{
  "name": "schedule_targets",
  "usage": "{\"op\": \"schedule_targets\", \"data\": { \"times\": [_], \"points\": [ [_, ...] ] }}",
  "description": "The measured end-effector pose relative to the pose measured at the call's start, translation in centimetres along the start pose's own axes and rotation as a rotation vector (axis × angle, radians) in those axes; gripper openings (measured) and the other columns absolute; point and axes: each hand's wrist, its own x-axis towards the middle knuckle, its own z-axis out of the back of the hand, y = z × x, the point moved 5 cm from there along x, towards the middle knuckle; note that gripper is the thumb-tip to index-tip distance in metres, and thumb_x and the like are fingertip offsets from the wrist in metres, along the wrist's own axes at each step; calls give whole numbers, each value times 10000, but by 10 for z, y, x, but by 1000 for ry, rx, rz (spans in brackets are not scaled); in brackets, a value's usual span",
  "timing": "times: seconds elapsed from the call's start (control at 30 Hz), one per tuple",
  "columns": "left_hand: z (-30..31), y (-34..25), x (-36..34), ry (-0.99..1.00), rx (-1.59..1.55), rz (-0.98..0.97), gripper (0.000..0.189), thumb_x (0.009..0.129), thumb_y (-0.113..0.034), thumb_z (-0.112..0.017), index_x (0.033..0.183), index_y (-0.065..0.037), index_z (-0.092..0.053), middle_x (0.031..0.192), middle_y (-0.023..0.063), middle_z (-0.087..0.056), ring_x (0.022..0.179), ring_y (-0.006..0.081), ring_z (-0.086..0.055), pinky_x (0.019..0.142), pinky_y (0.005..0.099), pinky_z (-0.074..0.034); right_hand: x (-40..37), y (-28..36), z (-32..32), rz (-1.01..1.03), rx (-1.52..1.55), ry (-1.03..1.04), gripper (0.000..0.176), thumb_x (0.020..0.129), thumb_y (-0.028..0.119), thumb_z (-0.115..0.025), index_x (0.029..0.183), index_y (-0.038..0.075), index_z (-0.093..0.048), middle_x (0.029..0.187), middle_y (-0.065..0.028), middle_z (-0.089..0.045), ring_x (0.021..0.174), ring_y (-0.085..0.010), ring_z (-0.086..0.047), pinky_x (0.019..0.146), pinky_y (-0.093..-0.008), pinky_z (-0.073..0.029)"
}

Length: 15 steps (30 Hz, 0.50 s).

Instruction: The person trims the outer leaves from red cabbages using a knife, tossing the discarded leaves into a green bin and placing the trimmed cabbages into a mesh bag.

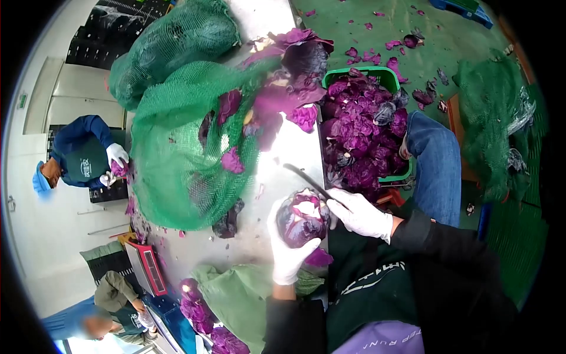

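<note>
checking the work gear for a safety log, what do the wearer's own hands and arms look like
The left hand and right hand each wear a close-fitting white glove. The left sleeve and right sleeve are black and long, stopping just short of the gloves.

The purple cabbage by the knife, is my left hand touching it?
Touching. The head view shows the gloved left hand cupping the cabbage, fingers along one side, thumb against its leaves.
</note>
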Motion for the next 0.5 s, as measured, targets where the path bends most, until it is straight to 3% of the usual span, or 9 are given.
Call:
{"op": "schedule_targets", "data": {
  "times": [0.07, 0.1, 0.13, 0.2, 0.3, 0.4, 0.43, 0.47, 0.5],
  "points": [
    [-3, -4, 6, 48, 129, -178, 1081, 686, -151, -910, 1509, -34, -219, 1478, 181, -364, 1354, 316, -419, 1117, 458, -400, 8, 15, 10, 389, -189, -178, 286, 998, 217, -537, 1185, 9, -598, 927, -205, -661, 842, -365, -656, 765, -416, -515],
    [-7, -7, 7, 27, 179, -170, 1106, 682, -147, -908, 1514, -34, -189, 1481, 191, -345, 1351, 325, -419, 1113, 467, -404, 11, 22, 13, 540, -202, -246, 313, 992, 203, -549, 1253, 41, -606, 1012, -200, -649, 914, -352, -643, 781, -420, -519],
    [-11, -17, 12, 22, 307, -255, 1130, 663, -136, -912, 1513, -32, -175, 1481, 209, -333, 1350, 325, -423, 1108, 461, -411, 13, 29, 17, 473, -387, -202, 354, 985, 196, -556, 1319, 84, -587, 1055, -186, -630, 949, -353, -639, 818, -409, -525],
    [-14, -16, 18, 7, 335, -147, 1120, 642, -121, -916, 1504, -6, -211, 1483, 228, -335, 1367, 338, -406, 1116, 464, -396, 13, 45, 18, 452, -392, -109, 351, 979, 195, -560, 1320, 113, -590, 1064, -169, -615, 957, -354, -640, 840, -400, -528],
    [-19, -37, 19, -25, 725, -281, 1094, 623, -110, -923, 1486, 29, -265, 1463, 234, -360, 1368, 347, -398, 1124, 465, -374, 15, 39, 19, 679, -391, -244, 363, 977, 189, -558, 1330, 107, -582, 1089, -162, -608, 962, -348, -643, 839, -393, -533],
    [-14, -23, 20, -75, 539, -209, 1070, 616, -103, -928, 1469, 55, -302, 1427, 233, -388, 1352, 341, -405, 1126, 464, -360, -5, 42, 26, 539, -420, -288, 364, 991, 198, -543, 1326, 62, -585, 1004, -152, -647, 925, -320, -666, 820, -372, -545],
    [-15, -21, 20, -90, 492, -171, 1070, 620, -106, -926, 1469, 56, -296, 1393, 217, -415, 1321, 328, -436, 1116, 450, -371, -15, 46, 22, 447, -359, -255, 371, 994, 220, -545, 1328, 66, -594, 924, -141, -674, 831, -324, -678, 751, -375, -555],
    [-16, -20, 20, -92, 433, -148, 1063, 625, -103, -923, 1468, 56, -295, 1387, 210, -421, 1309, 322, -449, 1108, 441, -381, -17, 38, 15, 544, -508, -293, 420, 996, 251, -547, 1382, 87, -555, 910, -134, -696, 717, -317, -678, 643, -378, -555],
    [-18, -19, 20, -90, 374, -126, 1055, 631, -100, -920, 1466, 55, -294, 1381, 202, -427, 1297, 315, -461, 1101, 433, -390, -21, 42, 10, 500, -585, -254, 439, 998, 262, -541, 1403, 95, -532, 902, -132, -696, 684, -307, -675, 603, -373, -547]
  ]
}}
